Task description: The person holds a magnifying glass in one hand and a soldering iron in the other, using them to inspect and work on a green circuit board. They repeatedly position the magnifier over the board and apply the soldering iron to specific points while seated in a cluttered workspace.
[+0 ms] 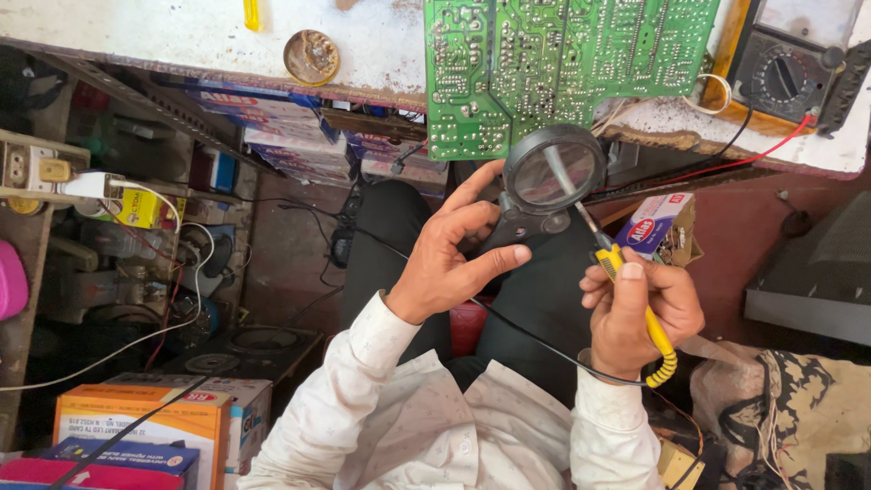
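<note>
While cardboard boxes (pixel 145 426) sit stacked at the lower left and a round tin (pixel 311 57) rests on the white workbench (pixel 181 36), the left hand (pixel 449 259) is closed round the handle of a black magnifying glass (pixel 553 172), thumb pressed along its side. Its lens sits just below the edge of a green circuit board (pixel 544 63) overhanging the bench. Right of the lens, the right hand (pixel 640 313) is wrapped tight on a yellow-handled soldering iron (pixel 635 299), tip raised toward the lens. A multimeter (pixel 785 77) lies at the far right.
</note>
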